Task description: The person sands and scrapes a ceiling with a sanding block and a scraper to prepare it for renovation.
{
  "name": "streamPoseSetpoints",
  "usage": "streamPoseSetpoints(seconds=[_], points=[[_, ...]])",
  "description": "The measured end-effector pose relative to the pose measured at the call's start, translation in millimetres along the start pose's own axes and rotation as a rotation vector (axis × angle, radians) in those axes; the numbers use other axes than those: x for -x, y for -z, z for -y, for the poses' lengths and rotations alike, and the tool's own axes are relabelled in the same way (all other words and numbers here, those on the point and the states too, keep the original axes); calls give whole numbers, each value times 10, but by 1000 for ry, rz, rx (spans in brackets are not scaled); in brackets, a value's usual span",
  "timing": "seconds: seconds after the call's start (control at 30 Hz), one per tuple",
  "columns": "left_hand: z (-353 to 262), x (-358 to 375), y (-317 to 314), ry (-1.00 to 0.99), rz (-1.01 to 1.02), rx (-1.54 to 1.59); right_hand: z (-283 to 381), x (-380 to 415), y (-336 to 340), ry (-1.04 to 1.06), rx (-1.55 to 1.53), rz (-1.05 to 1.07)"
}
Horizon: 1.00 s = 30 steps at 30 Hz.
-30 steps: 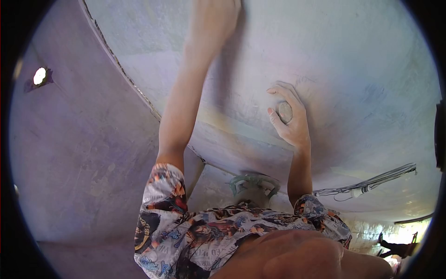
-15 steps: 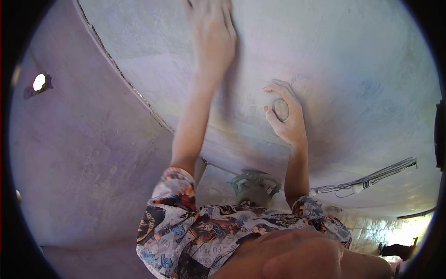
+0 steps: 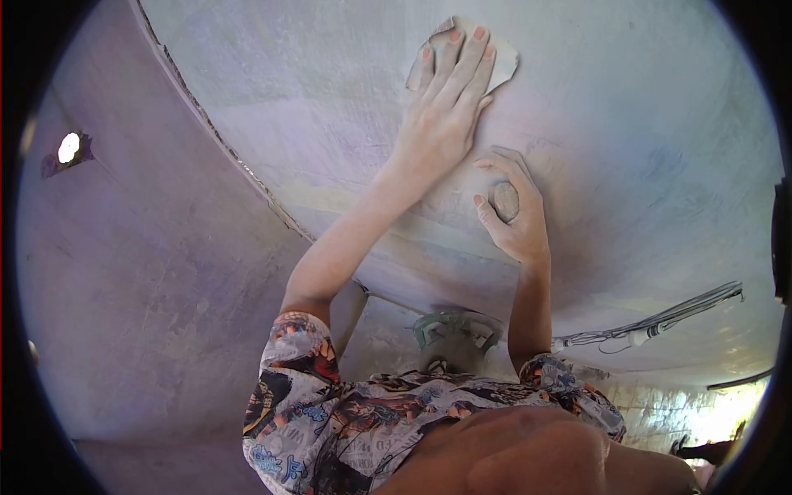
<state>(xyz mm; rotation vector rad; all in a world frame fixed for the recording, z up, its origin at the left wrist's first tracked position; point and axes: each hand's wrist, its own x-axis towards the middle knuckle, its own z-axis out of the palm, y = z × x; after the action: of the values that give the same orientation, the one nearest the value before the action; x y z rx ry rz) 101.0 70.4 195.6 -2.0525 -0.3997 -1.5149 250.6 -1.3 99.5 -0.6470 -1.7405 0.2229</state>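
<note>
My left hand (image 3: 445,120) lies flat, fingers stretched out and palm down, on a pale sheet (image 3: 501,68) with an uneven edge, pressing it to the plastered surface (image 3: 619,82). To the right and lower, my right hand (image 3: 516,210) is curled against the same surface. Its thumb and fingers bend round a small, roundish grey piece (image 3: 504,200). The fingertips of this hand are partly tucked out of sight, and what the grey piece is cannot be made out.
Loose cables (image 3: 660,320) with white fittings run across the right side. A green-rimmed object (image 3: 454,334) shows behind the patterned shirt (image 3: 363,429). A rough seam (image 3: 223,142) crosses the upper left, and a bright hole (image 3: 69,148) pierces the left wall (image 3: 148,289).
My left hand has come down and right from the top edge, and the sheet under it now shows. The right hand and the grey piece have shifted slightly right and down.
</note>
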Motion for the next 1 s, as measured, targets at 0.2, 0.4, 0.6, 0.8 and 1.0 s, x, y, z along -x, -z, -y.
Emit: streamPoseSetpoints(seconds=[0.2,0.4,0.6,0.8,1.0], points=[[329,-855,275,104,-72,-254,-16,5,47,-23,-17,43],[77,-142,9,-372,54,-87,-16,76,95,-10,-12,25],[138,-391,59,232,12,-173,-11,115,83,-54,-47,7],[-14,734,-186,194,19,-137,-26,63,22,15,-29,-36],[375,-948,215,178,-152,-202,-55,89,98,-30,-17,-20]])
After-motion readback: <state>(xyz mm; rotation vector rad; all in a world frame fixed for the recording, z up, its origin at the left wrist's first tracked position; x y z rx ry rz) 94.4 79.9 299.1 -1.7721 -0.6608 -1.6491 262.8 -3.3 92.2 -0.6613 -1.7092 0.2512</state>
